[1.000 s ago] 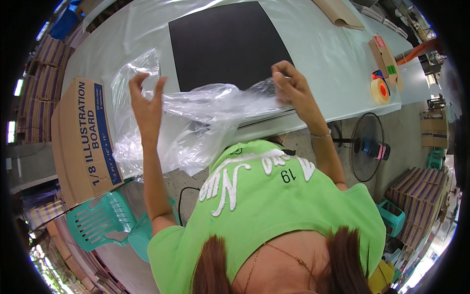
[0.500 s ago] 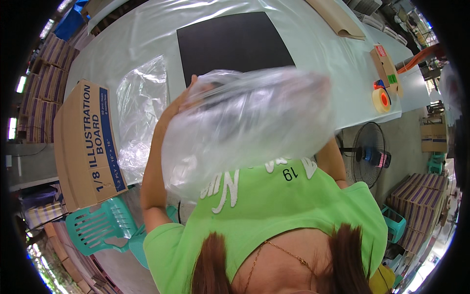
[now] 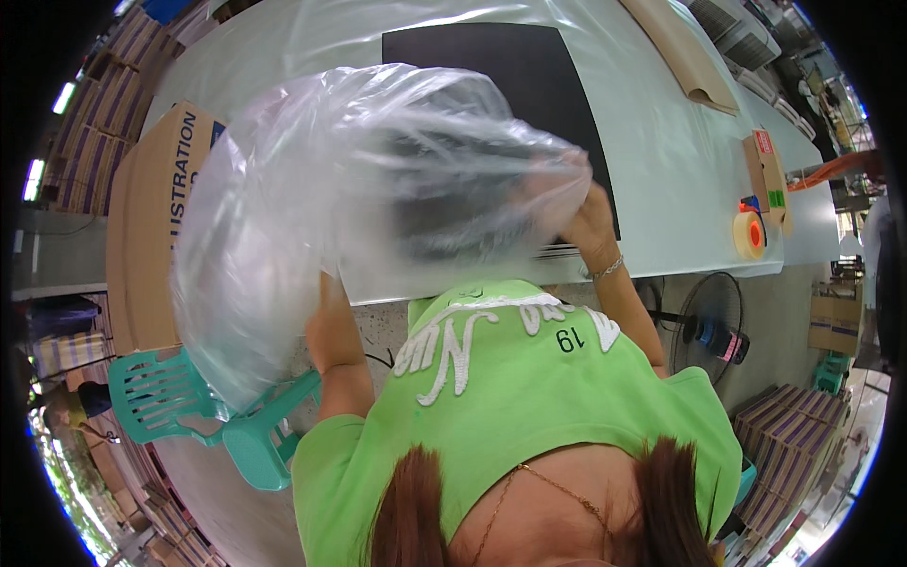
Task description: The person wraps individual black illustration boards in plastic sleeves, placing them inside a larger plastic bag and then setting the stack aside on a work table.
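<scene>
A large clear plastic bag (image 3: 312, 217) billows full of air in front of me, over the near edge of the pale table (image 3: 680, 189). My right hand (image 3: 588, 219) grips the bag's edge at its right side. My left hand (image 3: 326, 298) holds the bag low on the left and is mostly hidden behind the plastic. A stack of black boards (image 3: 529, 85) lies flat on the table just beyond the bag, partly veiled by it.
A tall brown cardboard carton (image 3: 156, 217) stands at the left. A teal plastic chair (image 3: 203, 411) sits below it. A roll of tape (image 3: 749, 234) and a small box (image 3: 767, 175) lie at the right table edge. A floor fan (image 3: 709, 326) stands right.
The bag was stretched low between both raised hands, then swung up and filled with air. It is now ballooned much larger and closer, covering my left hand.
</scene>
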